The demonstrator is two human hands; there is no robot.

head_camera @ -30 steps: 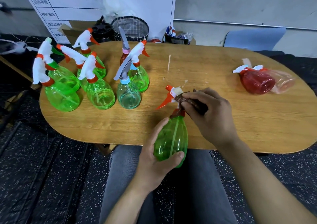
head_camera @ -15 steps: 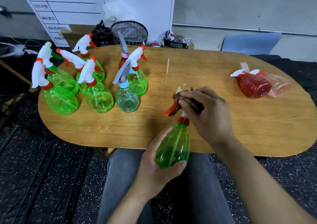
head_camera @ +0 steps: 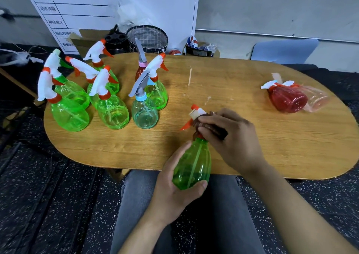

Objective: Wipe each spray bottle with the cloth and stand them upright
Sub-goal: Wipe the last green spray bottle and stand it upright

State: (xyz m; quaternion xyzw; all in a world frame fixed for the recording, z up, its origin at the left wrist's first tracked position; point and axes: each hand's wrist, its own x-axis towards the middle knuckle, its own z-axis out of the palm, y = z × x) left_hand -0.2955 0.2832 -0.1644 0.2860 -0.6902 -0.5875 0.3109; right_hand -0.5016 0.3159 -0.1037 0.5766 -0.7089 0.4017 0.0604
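head view: left hand (head_camera: pixel 174 191) wraps round the belly of a green spray bottle (head_camera: pixel 192 166) held over the near table (head_camera: pixel 252 152) edge. right hand (head_camera: pixel 231 139) pinches a dark cloth (head_camera: pixel 217 131) against its trigger head. upright green bottles (head_camera: pixel 112 106) cluster far left; red bottle (head_camera: pixel 287 98) lies on its side, far right.

oval wooden table (head_camera: pixel 252 152) | dark speckled floor (head_camera: pixel 48 205) | grey wall (head_camera: pixel 272 7) | blue chair (head_camera: pixel 283 49)
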